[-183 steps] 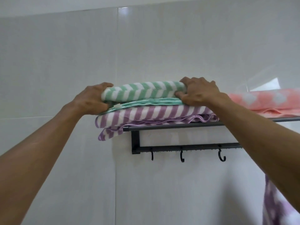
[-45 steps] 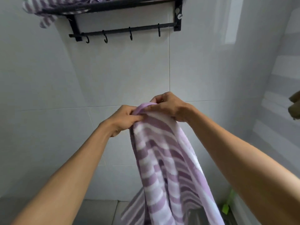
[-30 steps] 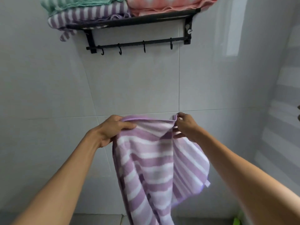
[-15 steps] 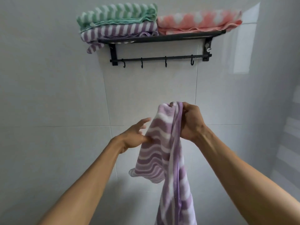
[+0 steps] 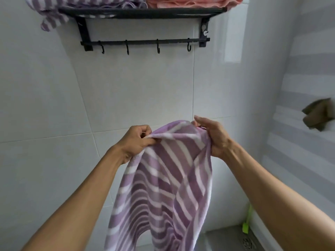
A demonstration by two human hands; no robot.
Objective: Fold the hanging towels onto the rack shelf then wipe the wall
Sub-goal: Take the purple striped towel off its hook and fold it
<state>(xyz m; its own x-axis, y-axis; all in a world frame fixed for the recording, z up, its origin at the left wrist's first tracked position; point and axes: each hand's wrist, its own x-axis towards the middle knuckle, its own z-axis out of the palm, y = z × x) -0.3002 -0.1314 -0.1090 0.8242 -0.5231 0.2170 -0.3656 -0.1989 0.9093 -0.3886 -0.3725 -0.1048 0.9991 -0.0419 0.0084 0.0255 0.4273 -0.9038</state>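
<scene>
A purple-and-white striped towel (image 5: 163, 182) hangs loose in front of me, below the rack. My left hand (image 5: 136, 142) pinches its top edge at the left. My right hand (image 5: 213, 136) holds the top edge at the right, thumb under the cloth and fingers partly straight. Above, the black wall rack (image 5: 143, 11) carries a folded purple striped towel (image 5: 81, 2) at the left and a folded pink towel (image 5: 192, 1) at the right. All its hooks (image 5: 157, 48) are bare. The white tiled wall (image 5: 141, 87) fills the background.
A brown cloth (image 5: 319, 115) sits on a ledge of the striped side wall at the right. A floor drain (image 5: 248, 241) and a green item (image 5: 247, 223) lie in the lower right corner.
My hands have drawn apart and spread the bunched towel's top edge between them. The view has dropped, so only the rack's lower part and the towels' bottoms show.
</scene>
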